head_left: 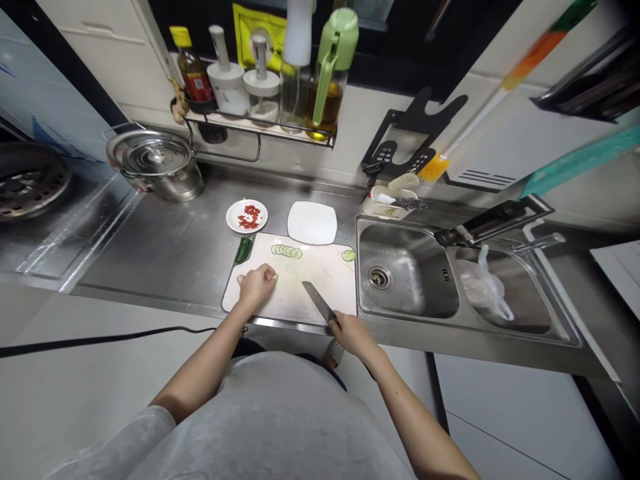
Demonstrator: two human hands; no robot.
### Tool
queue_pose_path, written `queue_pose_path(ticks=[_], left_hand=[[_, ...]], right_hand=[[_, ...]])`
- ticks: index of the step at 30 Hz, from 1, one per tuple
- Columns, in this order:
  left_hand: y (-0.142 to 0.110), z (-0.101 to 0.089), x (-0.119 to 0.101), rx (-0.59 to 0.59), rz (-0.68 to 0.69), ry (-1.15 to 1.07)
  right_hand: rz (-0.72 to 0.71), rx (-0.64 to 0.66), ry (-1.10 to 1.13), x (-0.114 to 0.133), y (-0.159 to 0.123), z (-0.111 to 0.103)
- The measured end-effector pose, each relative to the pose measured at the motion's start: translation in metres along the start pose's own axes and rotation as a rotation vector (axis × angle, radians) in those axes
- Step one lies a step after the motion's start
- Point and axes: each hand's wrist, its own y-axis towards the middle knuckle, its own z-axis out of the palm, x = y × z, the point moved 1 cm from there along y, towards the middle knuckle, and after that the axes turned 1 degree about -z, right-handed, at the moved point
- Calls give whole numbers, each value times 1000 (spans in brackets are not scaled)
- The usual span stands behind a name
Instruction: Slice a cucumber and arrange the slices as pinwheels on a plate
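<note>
My left hand (257, 285) rests curled on the white cutting board (320, 277), its fingers closed round a small pale-green piece of cucumber. My right hand (351, 333) grips the handle of a knife (318, 302) at the board's near edge, blade pointing up and left over the board. A row of cucumber slices (287, 251) lies near the board's far edge, and one slice (349, 255) sits at its far right corner. A dark green cucumber end (243, 249) lies just off the board's left corner.
Behind the board stand a small plate of chopped red chilli (247, 217) and a white square plate (313, 223). A double sink (407, 280) with a plastic bag (483, 287) lies right. A lidded steel pot (155, 163) and a rack of bottles (260, 127) are at the back.
</note>
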Motion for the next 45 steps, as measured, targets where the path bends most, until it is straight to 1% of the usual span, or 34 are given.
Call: queue_pose_path(ticks=[4,8,13,17,20,22,24,29,32,34,38,42,45], left_hand=[[-1,-10,23,-39,-81,8],[3,-10,36,-63,-137,36],[6,-9,38,-78,-124,83],[6,-9,37,-89,-104,170],[5,-9,35,-108,-94,193],[7,-7,30,-128,-70,179],[11,-3,20,-139,-29,157],[32,11,-20,-110,96,111],[47,17,-43,-85,152,132],[56,20,-54,-83,187,166],[71,24,-66,-60,263,253],[80,27,-71,-18,332,317],[83,29,-73,-17,350,339]], right_hand=[[-15,-16,-15,0,4,0],[-19,-11,-22,2,7,-2],[-25,-17,-30,4,9,-4],[-24,-10,-17,3,10,-3],[-14,-20,1,2,9,-2],[-11,-32,14,2,8,-2],[-2,-39,27,2,7,-3],[33,-56,47,0,6,-9],[42,-53,57,-3,6,-11],[50,-64,62,-6,5,-11],[68,-75,68,-10,3,-9],[61,-95,93,-13,2,-5],[57,-97,104,-15,2,-3]])
